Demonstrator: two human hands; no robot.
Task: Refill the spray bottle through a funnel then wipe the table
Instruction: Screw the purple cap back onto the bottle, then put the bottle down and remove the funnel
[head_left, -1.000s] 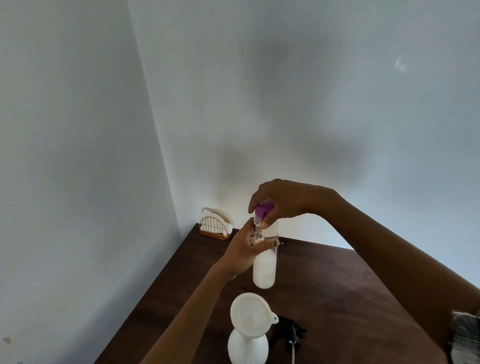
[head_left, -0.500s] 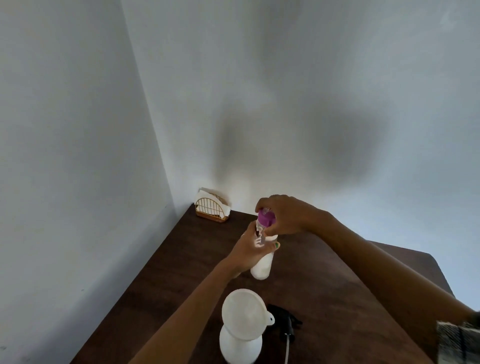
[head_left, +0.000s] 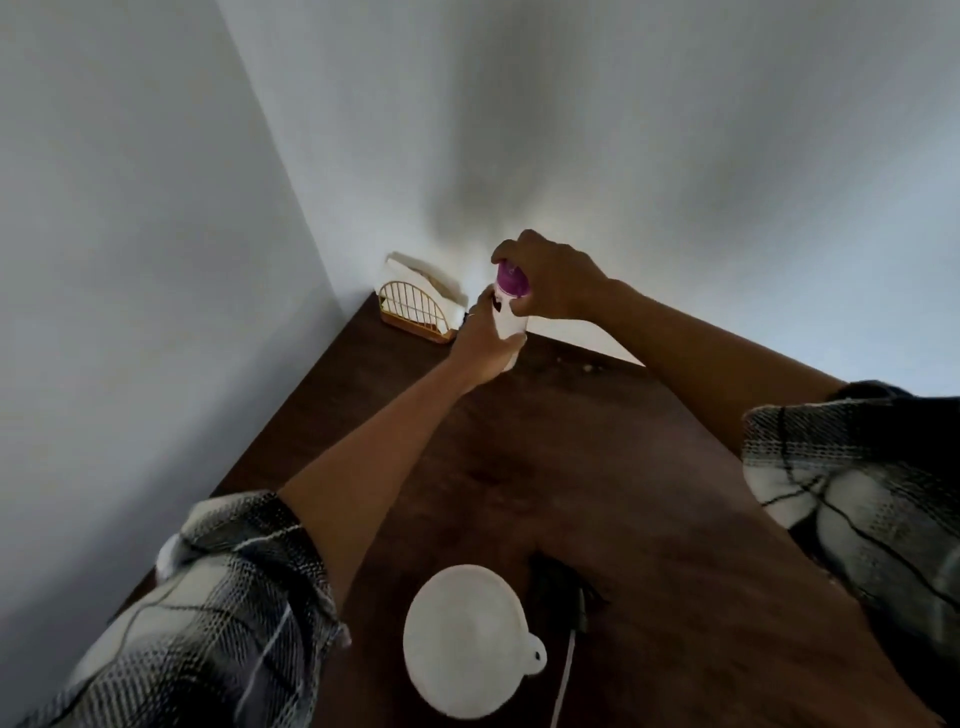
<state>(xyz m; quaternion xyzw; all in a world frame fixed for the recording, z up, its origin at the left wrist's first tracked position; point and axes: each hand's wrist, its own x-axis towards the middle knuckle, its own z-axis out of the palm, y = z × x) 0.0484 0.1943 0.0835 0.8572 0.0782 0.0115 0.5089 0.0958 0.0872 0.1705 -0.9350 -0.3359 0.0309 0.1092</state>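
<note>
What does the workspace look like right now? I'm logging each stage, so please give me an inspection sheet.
Surface: dark wooden table, some pale specks near the wall.
Job's things: white funnel; black spray head beside it; refill bottle with purple cap.
Clutter: wire napkin holder in the corner.
Grippers: left hand holds the bottle; right hand grips the cap.
Cables: nothing seen.
Surroundings: plain white walls.

Funnel (head_left: 462, 638) left of sprayer head (head_left: 563, 590)
</note>
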